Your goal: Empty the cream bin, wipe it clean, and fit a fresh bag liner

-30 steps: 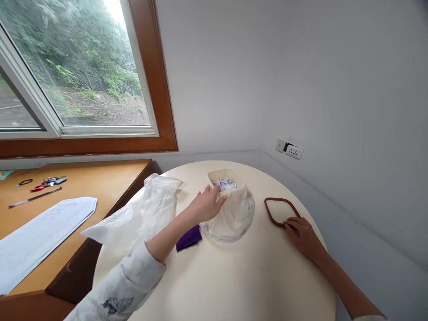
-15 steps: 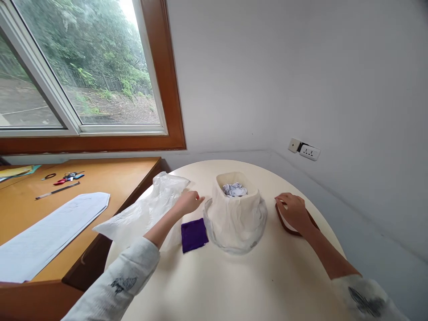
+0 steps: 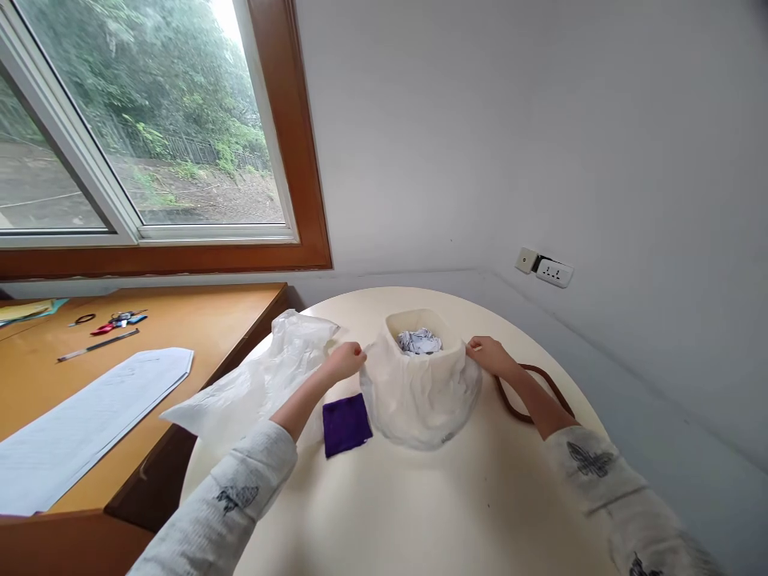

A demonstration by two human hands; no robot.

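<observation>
A small cream bin (image 3: 420,320) lined with a thin white plastic bag (image 3: 420,388) stands on the round cream table (image 3: 420,496). Crumpled printed paper (image 3: 420,341) lies inside the bin. My left hand (image 3: 343,362) is closed in a pinch on the bag's left edge. At the bag's right edge my right hand (image 3: 489,355) is closed on the plastic. A folded purple cloth (image 3: 346,423) lies just left of the bin, below my left wrist. A brown rectangular ring (image 3: 534,396) lies on the table behind my right forearm.
A loose white plastic bag (image 3: 258,384) lies at the table's left edge. A wooden desk (image 3: 180,320) to the left carries white paper (image 3: 84,424), a pen (image 3: 98,345) and keys (image 3: 114,322). A wall socket (image 3: 553,272) is at the right, a window (image 3: 138,120) at upper left.
My right hand left the brown ring and came to the bag's right edge. My left hand moved from the bin's rim to the left edge of the bag and closed.
</observation>
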